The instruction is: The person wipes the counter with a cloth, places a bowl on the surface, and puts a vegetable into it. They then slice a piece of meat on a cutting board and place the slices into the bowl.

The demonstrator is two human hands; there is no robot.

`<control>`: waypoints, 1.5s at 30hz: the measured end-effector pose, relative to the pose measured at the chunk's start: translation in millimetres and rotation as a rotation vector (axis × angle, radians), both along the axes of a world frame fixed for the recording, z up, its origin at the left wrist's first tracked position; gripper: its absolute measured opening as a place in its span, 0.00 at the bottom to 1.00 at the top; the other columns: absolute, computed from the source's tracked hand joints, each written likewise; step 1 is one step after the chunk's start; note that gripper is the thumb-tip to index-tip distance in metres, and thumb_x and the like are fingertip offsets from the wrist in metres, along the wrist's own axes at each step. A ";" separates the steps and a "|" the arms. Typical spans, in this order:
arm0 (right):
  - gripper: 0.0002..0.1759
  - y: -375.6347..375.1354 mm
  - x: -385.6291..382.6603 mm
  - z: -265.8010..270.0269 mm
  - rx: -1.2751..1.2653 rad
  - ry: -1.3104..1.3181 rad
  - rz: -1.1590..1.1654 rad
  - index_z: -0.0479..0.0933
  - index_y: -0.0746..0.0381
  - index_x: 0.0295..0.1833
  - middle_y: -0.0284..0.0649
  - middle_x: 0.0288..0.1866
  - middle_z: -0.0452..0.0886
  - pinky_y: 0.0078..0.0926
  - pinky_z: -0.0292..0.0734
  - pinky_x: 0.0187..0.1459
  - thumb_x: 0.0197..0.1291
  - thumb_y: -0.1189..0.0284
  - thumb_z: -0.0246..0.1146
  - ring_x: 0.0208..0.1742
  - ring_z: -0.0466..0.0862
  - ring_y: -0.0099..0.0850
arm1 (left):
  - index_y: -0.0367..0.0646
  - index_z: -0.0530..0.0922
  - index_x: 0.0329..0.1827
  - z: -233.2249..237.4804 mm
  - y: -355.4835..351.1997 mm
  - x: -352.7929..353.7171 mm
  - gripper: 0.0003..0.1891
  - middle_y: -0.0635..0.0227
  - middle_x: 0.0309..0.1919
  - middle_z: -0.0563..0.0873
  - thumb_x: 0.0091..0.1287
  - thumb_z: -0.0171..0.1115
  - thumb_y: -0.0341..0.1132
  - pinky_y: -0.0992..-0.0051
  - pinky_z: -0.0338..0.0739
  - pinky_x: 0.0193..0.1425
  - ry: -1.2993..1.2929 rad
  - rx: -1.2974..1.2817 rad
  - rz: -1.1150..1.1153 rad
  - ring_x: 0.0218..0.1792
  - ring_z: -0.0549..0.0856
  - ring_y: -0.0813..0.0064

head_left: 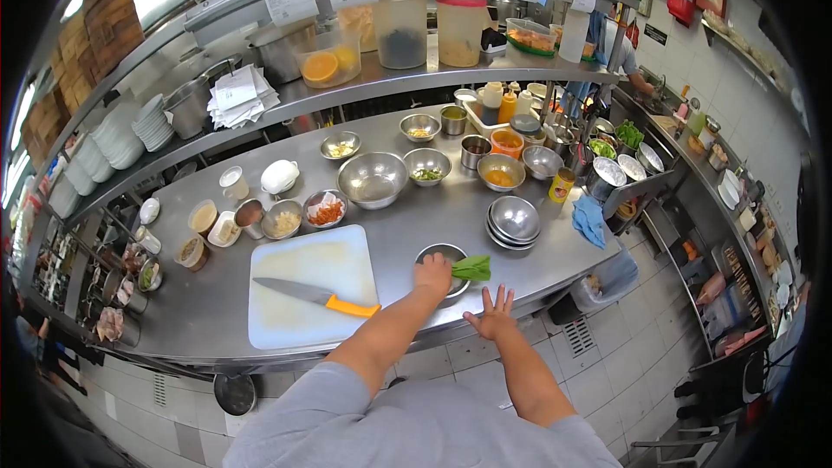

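My left hand (433, 274) is closed round a bunch of leafy greens (472, 268), whose broad leaves stick out to the right. Under that hand is a small metal bowl (456, 289) near the counter's front edge, its inside mostly hidden. My right hand (494, 314) is open with fingers spread, just right of the bowl and holding nothing. Left of my left forearm, a knife (299, 289) with a yellow handle lies on a white cutting board (312, 251). Stacked metal bowls (514, 221) stand beyond the greens.
Metal bowls of chopped ingredients line the back of the steel counter (195, 299), around a large mixing bowl (373, 179). A blue cloth (589, 221) lies at the right end. Overhead, a shelf (399, 69) holds containers. A bin (607, 282) stands at the right.
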State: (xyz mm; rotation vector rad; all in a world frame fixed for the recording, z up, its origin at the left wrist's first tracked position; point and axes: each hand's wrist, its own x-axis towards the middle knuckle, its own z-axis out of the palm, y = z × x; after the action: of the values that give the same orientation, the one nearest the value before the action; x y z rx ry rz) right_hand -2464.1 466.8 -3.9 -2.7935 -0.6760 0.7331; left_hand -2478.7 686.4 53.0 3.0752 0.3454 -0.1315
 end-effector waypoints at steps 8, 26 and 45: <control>0.61 4.5 -3.8 15.4 -0.081 0.023 -0.053 0.38 0.40 0.95 0.47 0.96 0.18 0.80 0.57 0.80 0.69 0.23 0.53 0.92 0.13 0.56 | 0.46 0.74 0.82 0.9 49.8 -31.1 0.32 0.46 0.74 0.77 0.75 0.69 0.40 0.51 0.74 0.79 -0.377 -0.544 -0.101 0.74 0.77 0.42; 0.59 3.9 1.9 4.0 -0.083 0.028 -0.060 0.35 0.39 0.95 0.43 0.97 0.20 0.82 0.60 0.78 0.72 0.24 0.50 0.93 0.17 0.54 | 0.42 0.66 0.86 -86.0 9.7 -174.5 0.46 0.46 0.87 0.62 0.65 0.76 0.43 0.44 0.63 0.83 -0.235 -0.170 -0.038 0.86 0.61 0.43; 0.62 0.3 -4.4 25.3 -0.037 0.032 -0.035 0.38 0.43 0.95 0.50 0.96 0.21 0.81 0.52 0.81 0.70 0.22 0.51 0.92 0.16 0.59 | 0.39 0.69 0.83 -71.0 2.9 -175.4 0.45 0.43 0.80 0.71 0.66 0.75 0.50 0.47 0.68 0.79 -0.362 -0.154 -0.012 0.82 0.67 0.45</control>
State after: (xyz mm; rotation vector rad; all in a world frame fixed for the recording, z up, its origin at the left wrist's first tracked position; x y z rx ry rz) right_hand -2468.5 467.1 21.4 -2.8128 -0.6130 0.7896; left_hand -2654.1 689.2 -18.0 2.8680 0.2821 0.3759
